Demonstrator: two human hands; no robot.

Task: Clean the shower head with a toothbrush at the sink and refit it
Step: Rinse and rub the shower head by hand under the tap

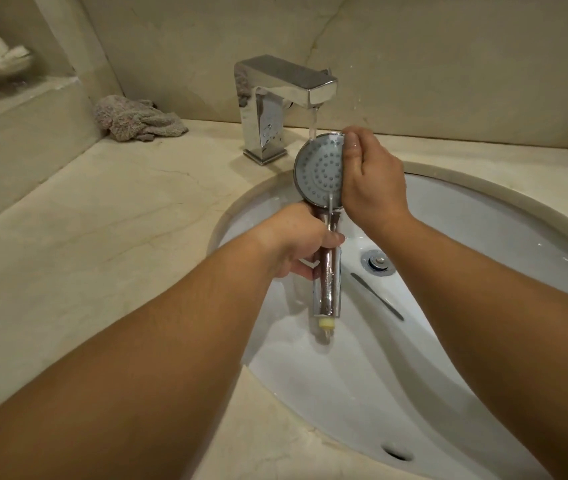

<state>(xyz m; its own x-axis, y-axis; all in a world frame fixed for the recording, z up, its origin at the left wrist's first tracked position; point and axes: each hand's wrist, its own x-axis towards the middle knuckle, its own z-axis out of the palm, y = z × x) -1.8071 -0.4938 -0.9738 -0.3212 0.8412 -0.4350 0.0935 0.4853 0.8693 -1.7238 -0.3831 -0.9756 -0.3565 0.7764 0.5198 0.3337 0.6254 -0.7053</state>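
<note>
Rinsing step: left hand [296,242] grips the shower head [319,169] handle, right hand [369,174] clasps its rim, over the sink [483,209] under the tap [286,95]; best tilted so water sweeps all nozzles.

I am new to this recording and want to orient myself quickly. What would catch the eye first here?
The chrome shower head stands out, held over the white sink under water running from the square faucet. The left hand grips its handle, while the right hand holds the round face at its right edge. A crumpled cloth lies on the counter at the back left.
</note>
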